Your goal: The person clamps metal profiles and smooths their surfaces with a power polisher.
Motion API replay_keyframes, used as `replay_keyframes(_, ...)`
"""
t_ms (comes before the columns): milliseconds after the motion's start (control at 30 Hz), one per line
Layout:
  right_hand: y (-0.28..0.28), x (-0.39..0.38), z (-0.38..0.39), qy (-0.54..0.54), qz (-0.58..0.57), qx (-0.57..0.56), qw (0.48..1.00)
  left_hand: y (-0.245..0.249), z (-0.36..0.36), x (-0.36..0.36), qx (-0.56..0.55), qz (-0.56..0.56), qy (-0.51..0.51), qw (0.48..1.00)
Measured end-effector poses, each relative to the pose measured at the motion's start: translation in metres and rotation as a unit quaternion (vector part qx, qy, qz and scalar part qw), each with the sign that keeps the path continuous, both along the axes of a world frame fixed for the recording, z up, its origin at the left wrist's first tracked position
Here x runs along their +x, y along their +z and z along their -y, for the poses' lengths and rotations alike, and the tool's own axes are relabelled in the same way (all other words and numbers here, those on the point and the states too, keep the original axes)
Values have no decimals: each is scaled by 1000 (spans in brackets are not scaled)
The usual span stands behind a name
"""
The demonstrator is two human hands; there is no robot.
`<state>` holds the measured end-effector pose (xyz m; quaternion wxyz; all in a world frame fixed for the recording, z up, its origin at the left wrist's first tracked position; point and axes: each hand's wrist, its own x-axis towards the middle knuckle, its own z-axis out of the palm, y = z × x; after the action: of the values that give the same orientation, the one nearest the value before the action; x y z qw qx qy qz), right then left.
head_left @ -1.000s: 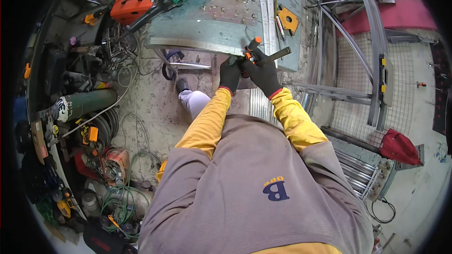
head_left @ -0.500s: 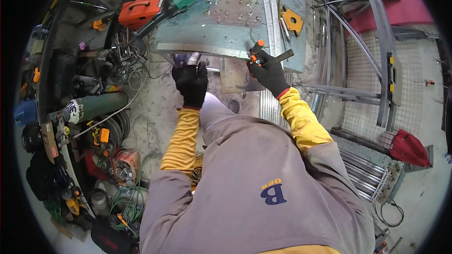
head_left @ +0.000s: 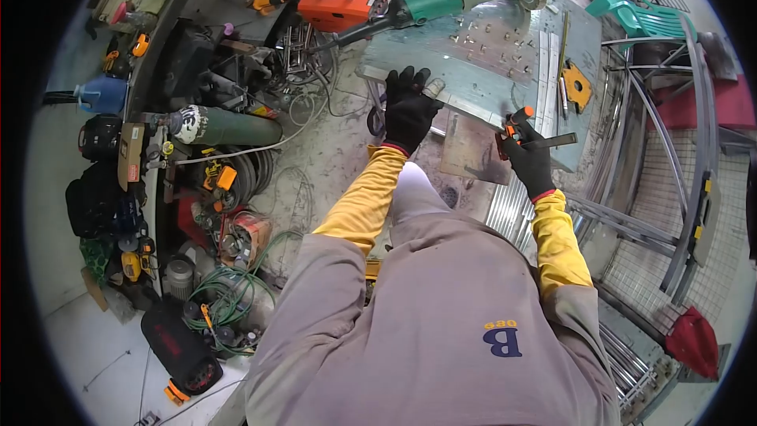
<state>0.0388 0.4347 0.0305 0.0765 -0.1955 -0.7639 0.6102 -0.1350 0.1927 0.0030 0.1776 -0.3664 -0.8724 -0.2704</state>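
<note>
An orange-and-black clamp (head_left: pixel 521 115) is held at the near edge of a metal-topped worktop (head_left: pixel 385 54), toward its right corner, its flat dark bar (head_left: pixel 561 141) projecting to the right. The clamp is gripped around its body by the gloved right hand (head_left: pixel 530 164), fingers closed; whether its jaws bear on the edge cannot be told. By its look, the tool is judged stiff, sturdy and fairly light, with most of its bulk at the handle end, so a hold is best taken there, close to the body; the smooth bar may slide under a glove. Farther left along the same edge, the gloved left hand (head_left: pixel 408 117) is laid with fingers spread beside a long, thin metal strip (head_left: pixel 473 111), nothing visibly clasped. The strip looks rigid across its width but likely to flex along its length, and its edges may be sharp. Small metal pieces (head_left: pixel 493 46) are scattered over the worktop beyond, near pale flat bars (head_left: pixel 545 75) and a yellow-orange plate with a hole (head_left: pixel 578 87). At the far side, a green grinder (head_left: pixel 435 0) is seen, beside an orange case (head_left: pixel 341 6).
</note>
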Motion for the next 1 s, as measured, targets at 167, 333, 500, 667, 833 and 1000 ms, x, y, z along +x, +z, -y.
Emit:
replay_keyframes(167,7,3,1,-18,12,-3,1000,-3,-2,0,11,-18,4,1000)
replay_keyframes(333,-1,5,-3,-29,3,-28,999,-4,1,-7,19,-28,-21,999)
replay_keyframes(500,-4,4,-5,-25,21,80,996,4,-1,-7,7,-31,-26,999)
replay_keyframes(667,-9,4,-6,-40,3,93,995,8,-2,-6,-7,-51,-15,999)
replay_keyframes(833,5,8,-5,-23,27,184,982,5,-4,-2,-34,-39,-14,999)
replay_keyframes(1000,13,7,-2,-39,39,130,990,68,-43,18,64,37,-85,994)
